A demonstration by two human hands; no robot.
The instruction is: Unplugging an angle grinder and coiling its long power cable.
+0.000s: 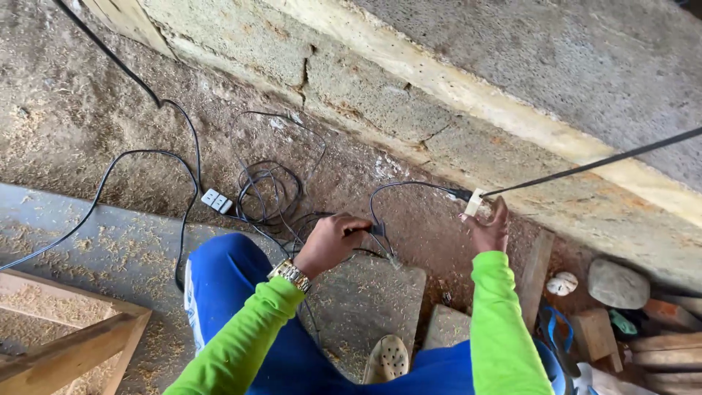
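i am looking down at my two hands in front of a rough block wall [468,80] with a pale mortar band running across it. my left hand [333,240] is clenching around a black plug [376,230], the fingers wrapped over its back end so only the front of it is poking out past my knuckles. a gold wristwatch [291,274] is sitting on that wrist, just above the lime-green sleeve [241,344].

my right hand [491,228] is reaching up toward a white socket end [474,202], and the fingertips are pinching or at least touching it; i cannot tell exactly how firmly they are grasping it. a thick black cable [599,161] is running tight from that socket up and off to the right, along the wall. a thinner black cord [402,186] is looping from the socket area back down toward the plug, so the plug and socket are lying near each other but apart, with a gap between my hands.

on the sawdust-covered ground [66,110] to the left, a tangle of black wires [270,190] is lying beside a small white power strip [217,200]. my blue trousers [227,285] are filling the bottom, a pale clog [387,358] is showing between the knees, and wood offcuts [596,333] and a grey stone [618,284] are lying at the right. a wooden frame [66,344] is standing at the lower left.
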